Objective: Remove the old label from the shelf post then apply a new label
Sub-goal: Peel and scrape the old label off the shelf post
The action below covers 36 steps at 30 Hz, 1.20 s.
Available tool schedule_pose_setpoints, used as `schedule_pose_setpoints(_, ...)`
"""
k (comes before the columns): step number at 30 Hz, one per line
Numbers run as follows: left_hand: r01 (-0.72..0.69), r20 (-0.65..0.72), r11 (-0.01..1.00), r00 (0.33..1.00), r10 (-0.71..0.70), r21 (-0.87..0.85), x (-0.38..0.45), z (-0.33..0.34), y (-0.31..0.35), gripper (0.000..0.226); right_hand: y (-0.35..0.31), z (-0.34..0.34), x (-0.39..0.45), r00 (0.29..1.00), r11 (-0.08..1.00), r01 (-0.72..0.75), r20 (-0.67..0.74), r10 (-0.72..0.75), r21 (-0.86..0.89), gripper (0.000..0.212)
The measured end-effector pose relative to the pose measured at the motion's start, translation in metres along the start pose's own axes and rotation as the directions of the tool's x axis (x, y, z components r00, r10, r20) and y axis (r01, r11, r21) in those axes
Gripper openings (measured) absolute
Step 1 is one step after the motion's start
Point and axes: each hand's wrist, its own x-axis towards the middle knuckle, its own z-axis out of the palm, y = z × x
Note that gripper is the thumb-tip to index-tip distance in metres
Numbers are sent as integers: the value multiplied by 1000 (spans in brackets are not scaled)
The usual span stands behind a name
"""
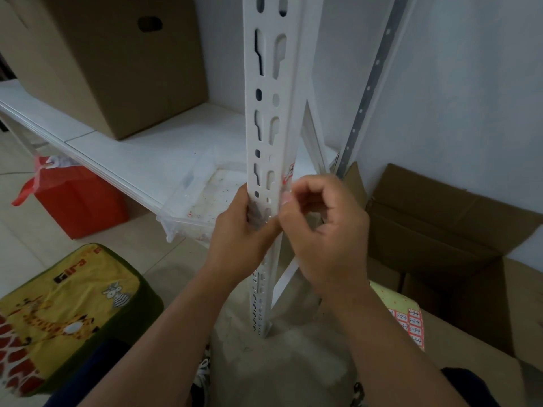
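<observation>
Left hand [244,230] grips the post [271,118]; right hand [320,221] pinches the old label [288,175] at the post's edge. Peeling is unfinished, I'd judge; the new label remains unapplied.

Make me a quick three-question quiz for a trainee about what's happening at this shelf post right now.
1. True or false: the left hand grips the white slotted metal shelf post.
2. Where is the red-and-white old label? A) on the post's right edge, just above the right hand; B) on the brown cardboard box on the shelf.
3. Fill in: the sheet of red labels lies at the lower ____ of the view.

Key: 1 true; 2 A; 3 right.
</observation>
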Motion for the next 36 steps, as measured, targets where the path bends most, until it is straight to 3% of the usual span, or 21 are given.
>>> schedule_pose_setpoints(2,11,1,1000,1000,-11,-13,0,0,2,70,4,-3,1,997,997,-66,-48,68,36,5)
schedule_pose_setpoints(4,25,2,1000,1000,-25,-19,-1,1,2,77,5,-2,1,990,989,-131,-41,134,68,4)
schedule_pose_setpoints(13,24,-24,1000,999,-24,15,-1,2,3,45,5,10,8,991,991,-133,-21,133,-13,12)
schedule_pose_setpoints(26,8,-47,999,999,-6,43,2,1,0,47,2,16,11,998,988,-57,-47,51,-142,12)
schedule_pose_setpoints(31,0,-2,999,1000,0,38,0,1,4,44,0,10,9,984,984,-175,24,174,29,9)
schedule_pose_setpoints(36,-43,-22,998,999,43,35,-2,2,7,58,-1,1,5,954,933,-299,92,286,201,8)
